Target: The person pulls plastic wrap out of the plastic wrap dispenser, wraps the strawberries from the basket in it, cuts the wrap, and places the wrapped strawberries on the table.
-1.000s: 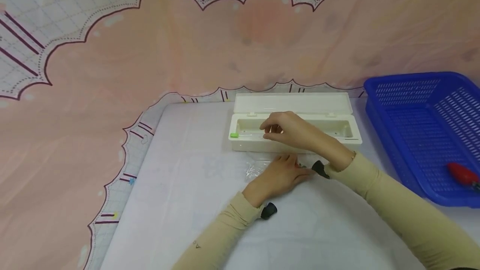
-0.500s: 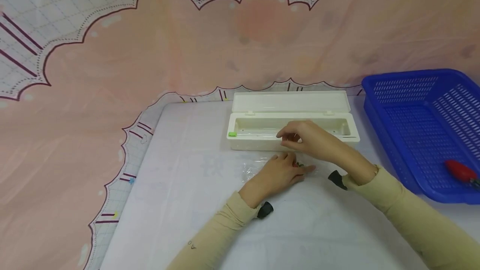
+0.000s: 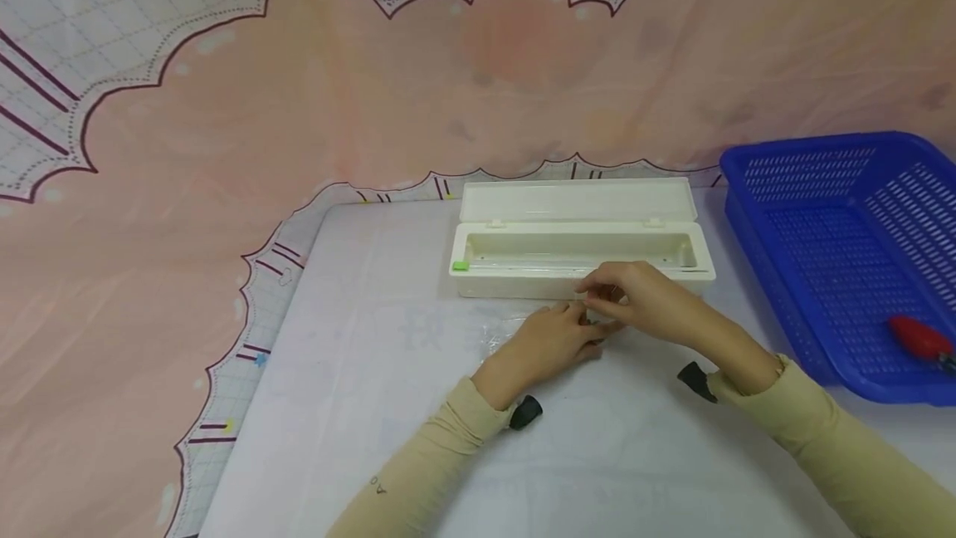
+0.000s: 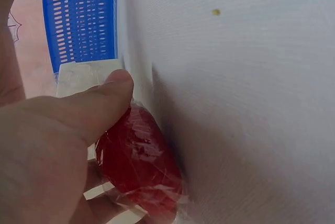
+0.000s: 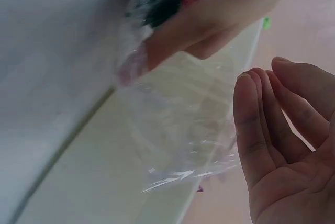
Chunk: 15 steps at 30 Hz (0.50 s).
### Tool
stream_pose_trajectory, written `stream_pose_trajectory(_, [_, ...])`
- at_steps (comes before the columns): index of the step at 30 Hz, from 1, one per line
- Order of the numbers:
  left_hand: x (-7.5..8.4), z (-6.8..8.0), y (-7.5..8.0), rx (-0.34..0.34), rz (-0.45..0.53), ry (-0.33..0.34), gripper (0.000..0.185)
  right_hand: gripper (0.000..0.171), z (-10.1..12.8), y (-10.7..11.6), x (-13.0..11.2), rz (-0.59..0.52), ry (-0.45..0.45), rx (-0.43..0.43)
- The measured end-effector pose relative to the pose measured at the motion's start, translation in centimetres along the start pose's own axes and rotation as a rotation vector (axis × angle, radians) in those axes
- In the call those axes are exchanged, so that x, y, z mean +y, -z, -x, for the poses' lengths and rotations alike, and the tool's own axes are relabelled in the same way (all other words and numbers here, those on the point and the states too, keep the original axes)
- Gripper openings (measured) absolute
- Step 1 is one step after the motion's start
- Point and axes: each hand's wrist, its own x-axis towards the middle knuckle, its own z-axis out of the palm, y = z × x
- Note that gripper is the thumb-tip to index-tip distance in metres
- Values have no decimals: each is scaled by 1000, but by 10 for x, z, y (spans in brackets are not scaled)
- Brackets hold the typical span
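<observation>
Back from over the box (image 3: 582, 249), the right hand (image 3: 642, 299) hovers loosely curled, empty, beside the left hand (image 3: 548, 343), which holds the red fruit (image 4: 137, 158) half-wrapped in film (image 5: 178, 130); wrapping looks unfinished.

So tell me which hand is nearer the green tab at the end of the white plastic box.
Left. The left hand lies on the table in front of the box, closer to the green tab; the right hand sits further right along the box front.
</observation>
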Motion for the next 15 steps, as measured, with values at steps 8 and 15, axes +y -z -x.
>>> stream_pose_trajectory(8, [-3,2,0,23,94,-14,38,20,13,-2,11,-4,-51,13])
stream_pose_trajectory(15, [-6,9,1,91,148,-16,52,19,20,-2,16,-3,-59,29])
